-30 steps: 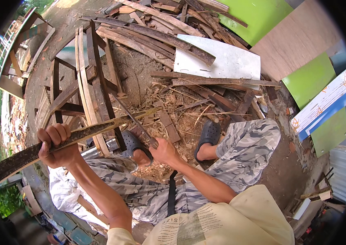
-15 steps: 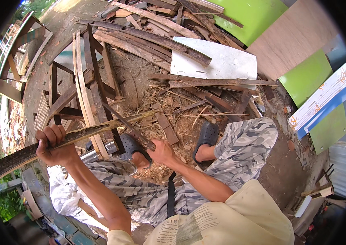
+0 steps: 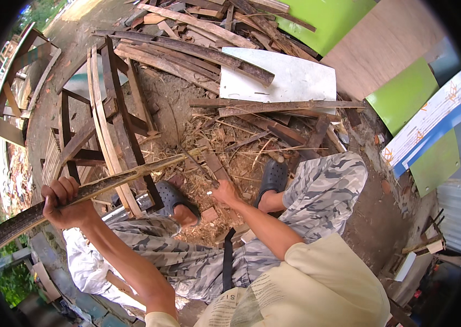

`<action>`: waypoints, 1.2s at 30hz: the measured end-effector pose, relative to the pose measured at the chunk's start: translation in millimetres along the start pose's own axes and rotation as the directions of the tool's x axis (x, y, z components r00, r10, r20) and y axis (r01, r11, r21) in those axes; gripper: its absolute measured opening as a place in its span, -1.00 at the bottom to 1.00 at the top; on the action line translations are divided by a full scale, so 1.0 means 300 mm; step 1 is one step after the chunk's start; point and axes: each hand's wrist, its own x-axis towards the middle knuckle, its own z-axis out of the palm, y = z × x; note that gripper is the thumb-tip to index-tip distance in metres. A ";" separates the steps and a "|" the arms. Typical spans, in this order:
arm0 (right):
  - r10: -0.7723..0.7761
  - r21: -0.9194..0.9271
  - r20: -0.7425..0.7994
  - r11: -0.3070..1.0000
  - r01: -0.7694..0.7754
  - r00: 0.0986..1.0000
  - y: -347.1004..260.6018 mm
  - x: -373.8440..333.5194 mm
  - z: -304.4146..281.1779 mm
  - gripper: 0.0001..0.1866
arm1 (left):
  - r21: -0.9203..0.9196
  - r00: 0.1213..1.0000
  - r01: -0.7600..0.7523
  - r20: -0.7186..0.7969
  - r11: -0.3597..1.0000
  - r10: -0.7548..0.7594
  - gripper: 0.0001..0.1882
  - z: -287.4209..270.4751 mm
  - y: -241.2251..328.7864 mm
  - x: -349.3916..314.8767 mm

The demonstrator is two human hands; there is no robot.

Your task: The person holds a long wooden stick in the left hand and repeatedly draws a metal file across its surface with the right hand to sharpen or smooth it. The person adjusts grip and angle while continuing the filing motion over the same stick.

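My left hand (image 3: 68, 206) is closed round a long wooden strip (image 3: 124, 176), dark and rough on its side, paler toward its far end. The strip slants from the lower left up to the middle and passes over a wooden frame (image 3: 124, 117). In my closed right hand (image 3: 226, 192) is a machete (image 3: 200, 165), its narrow dark blade pointing up and to the left. The blade is slightly blurred and lies near the strip's pale far end; I cannot tell whether they touch.
Wood shavings (image 3: 219, 211) cover the ground between my clogs (image 3: 276, 177). Beyond lie a pile of planks (image 3: 203, 52) and a white panel (image 3: 295, 82). Green panels (image 3: 402, 98) and a brown board (image 3: 388, 43) stand at the right. Another wooden frame (image 3: 7, 128) stands far left.
The machete has swung upright and away from the strip, its tip now further up and right. My right hand has moved slightly right; the left keeps its hold on the strip.
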 end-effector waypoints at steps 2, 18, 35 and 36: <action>0.117 -0.035 0.053 0.993 -0.115 0.992 -0.030 0.027 -0.028 -0.71 | 0.040 0.998 -0.031 -0.053 0.999 0.033 -0.67 -0.034 0.011 -0.004; 0.181 -0.154 0.077 0.974 -0.167 0.981 0.032 0.079 -0.092 -0.62 | 0.048 0.998 -0.029 -0.061 0.998 0.032 -0.67 -0.090 0.009 0.011; 0.234 -0.171 0.000 0.958 -0.231 0.972 0.087 0.128 -0.099 -0.68 | 0.027 0.999 -0.002 -0.054 1.000 0.003 -0.69 -0.046 -0.011 0.033; 0.168 -0.193 0.096 0.970 -0.147 0.981 0.030 0.095 -0.109 -0.68 | 0.067 0.995 -0.021 -0.097 0.998 0.027 -0.70 -0.071 0.008 0.015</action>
